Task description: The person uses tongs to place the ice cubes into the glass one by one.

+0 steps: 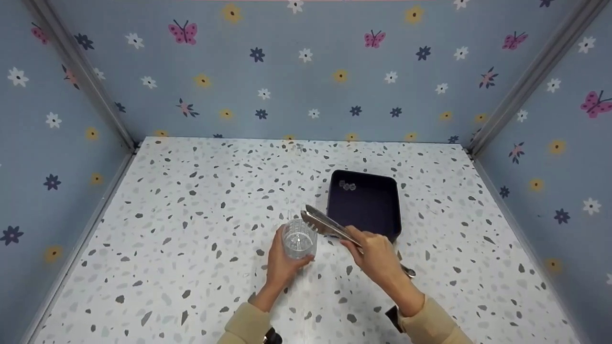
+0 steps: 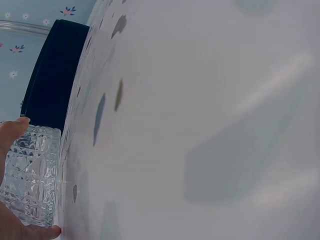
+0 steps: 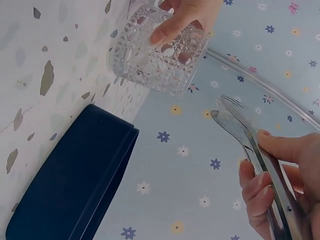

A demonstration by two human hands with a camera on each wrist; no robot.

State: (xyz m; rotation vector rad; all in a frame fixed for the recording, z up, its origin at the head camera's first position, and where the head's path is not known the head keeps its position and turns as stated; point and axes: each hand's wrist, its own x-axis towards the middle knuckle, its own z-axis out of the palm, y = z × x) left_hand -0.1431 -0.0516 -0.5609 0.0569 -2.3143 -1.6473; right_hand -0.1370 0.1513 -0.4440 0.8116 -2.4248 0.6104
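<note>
My left hand (image 1: 281, 263) grips a clear cut-glass tumbler (image 1: 299, 244) near the table's middle, its mouth facing up. The left wrist view shows the patterned side of that tumbler (image 2: 36, 167), with fingers on either side. Metal tongs (image 1: 330, 226) are held in my right hand (image 1: 379, 258), their tips over the tumbler's right rim in the head view. In the right wrist view the tongs' ends (image 3: 237, 125) stand close together, with no piece visible between them. A few small clear cubes (image 1: 347, 186) lie in the far left corner of a dark tray (image 1: 398, 205).
The dark square tray stands right of the tumbler, partly behind my right hand. Underneath is a white speckled tabletop (image 1: 191, 239). Blue walls (image 1: 306, 95) with flowers and butterflies enclose its back and sides.
</note>
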